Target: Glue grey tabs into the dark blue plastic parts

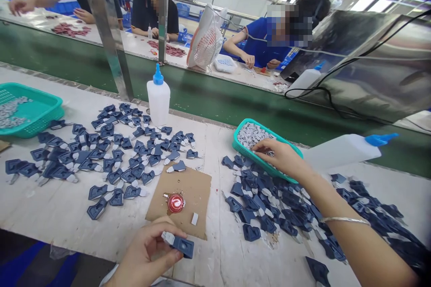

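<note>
My left hand (153,249) pinches a dark blue plastic part with a light grey tip (183,246) between thumb and fingers, just in front of the cardboard piece. Reaching into a green basket (237,144), my right hand (278,154) has its fingers curled together at small grey pieces (251,133); whatever lies between the fingertips is hidden. On the cardboard (158,204) are a shiny red round object (176,203) and one small grey block (194,219). Many similar blue parts lie in a left pile (107,130) and a right pile (247,204).
A white bottle with a blue nozzle (159,101) stands behind the left pile; another bottle (346,150) lies tilted by the right basket. At far left is a second green basket (33,123). Beyond the green divider (208,98), several people work at another bench.
</note>
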A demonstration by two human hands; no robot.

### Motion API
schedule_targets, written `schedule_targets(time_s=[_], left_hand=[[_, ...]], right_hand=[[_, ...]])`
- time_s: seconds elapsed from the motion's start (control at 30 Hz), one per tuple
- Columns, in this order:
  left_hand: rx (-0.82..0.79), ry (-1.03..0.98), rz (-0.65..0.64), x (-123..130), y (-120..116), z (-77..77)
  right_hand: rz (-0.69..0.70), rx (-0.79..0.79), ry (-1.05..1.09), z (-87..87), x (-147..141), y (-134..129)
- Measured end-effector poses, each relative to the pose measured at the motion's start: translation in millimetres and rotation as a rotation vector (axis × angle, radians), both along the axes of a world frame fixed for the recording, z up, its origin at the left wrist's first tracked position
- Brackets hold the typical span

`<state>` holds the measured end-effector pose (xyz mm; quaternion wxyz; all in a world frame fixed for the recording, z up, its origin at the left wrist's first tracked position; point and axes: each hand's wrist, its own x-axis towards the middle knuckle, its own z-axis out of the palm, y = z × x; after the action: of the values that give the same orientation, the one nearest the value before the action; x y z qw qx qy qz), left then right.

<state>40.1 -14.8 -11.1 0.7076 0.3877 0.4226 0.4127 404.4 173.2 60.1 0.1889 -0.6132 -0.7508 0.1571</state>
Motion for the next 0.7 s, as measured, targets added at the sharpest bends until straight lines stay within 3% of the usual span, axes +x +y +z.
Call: schedule_targets(time_s=[0.13, 0.27, 0.47, 0.7], left_hand=[[0.059, -0.041, 0.033, -1, 0, -3.2], [0.114, -0.025, 0.008, -8, 0, -4.0], [0.165, 0.027, 0.007, -14, 0, -3.6], [0.223, -0.004, 0.006, -16, 3, -7.3]], right_hand=[[-0.136, 0.099, 0.105, 0.1, -8, -17], [-0.128, 0.085, 0.195, 0.6, -52, -58], [0.216, -0.089, 0.264, 2.3, -144, -113], [0.466, -0.112, 0.117, -1.5, -189, -110]])
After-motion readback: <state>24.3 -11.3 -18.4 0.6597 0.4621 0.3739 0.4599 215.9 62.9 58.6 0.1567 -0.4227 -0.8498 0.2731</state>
